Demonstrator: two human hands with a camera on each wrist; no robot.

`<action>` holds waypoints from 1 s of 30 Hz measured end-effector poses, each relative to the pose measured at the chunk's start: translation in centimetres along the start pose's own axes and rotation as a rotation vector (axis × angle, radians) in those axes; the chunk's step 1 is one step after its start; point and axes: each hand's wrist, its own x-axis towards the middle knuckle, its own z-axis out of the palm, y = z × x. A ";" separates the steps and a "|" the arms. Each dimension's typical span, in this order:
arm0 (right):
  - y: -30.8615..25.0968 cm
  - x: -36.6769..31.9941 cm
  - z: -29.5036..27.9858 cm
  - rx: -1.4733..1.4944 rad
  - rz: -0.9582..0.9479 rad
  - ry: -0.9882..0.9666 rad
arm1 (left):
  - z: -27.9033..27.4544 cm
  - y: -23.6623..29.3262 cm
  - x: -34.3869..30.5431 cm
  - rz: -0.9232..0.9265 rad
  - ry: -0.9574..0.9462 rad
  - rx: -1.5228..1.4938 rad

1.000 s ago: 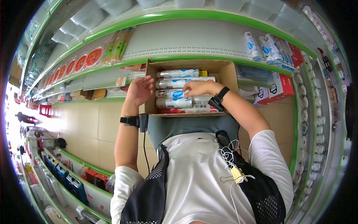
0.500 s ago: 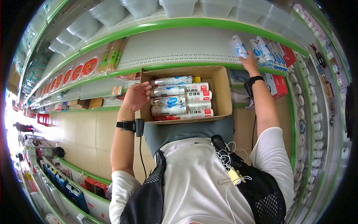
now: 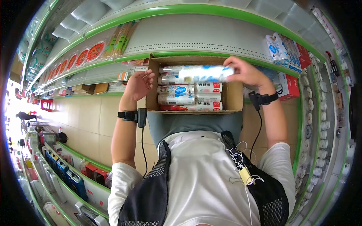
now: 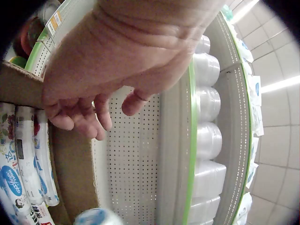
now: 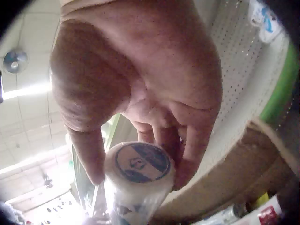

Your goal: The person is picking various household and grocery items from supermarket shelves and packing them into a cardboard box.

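My right hand [image 3: 247, 73] grips a white and blue roll of food wrap [image 3: 201, 73] by its right end. The roll lies level across the back part of an open cardboard box [image 3: 232, 96], overlapping the rolls there in the head view. In the right wrist view its round printed end [image 5: 142, 162] sits between thumb and fingers. Similar rolls [image 3: 176, 94] lie side by side in the box, some with red print. My left hand [image 3: 140, 84] stays at the box's left edge, fingers loosely bent, palm holding nothing.
Behind the box runs a green-edged shelf [image 3: 196, 34], with several upright rolls [image 3: 277, 49] and red boxes [image 3: 303, 54] at its right. Skewer packs [image 3: 120, 39] and red-labelled packs [image 3: 95, 51] stand at its left. Clear plastic containers [image 4: 208, 98] line the shelf above.
My right hand went from the box to a roll on the right of the shelf, then brought that roll back left over the box. The left hand has stayed by the box's left edge.
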 end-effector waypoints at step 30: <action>10.7 12.1 12.3 -0.693 -0.123 -0.546 | 0.9 -1.2 2.9 -0.051 -0.126 0.031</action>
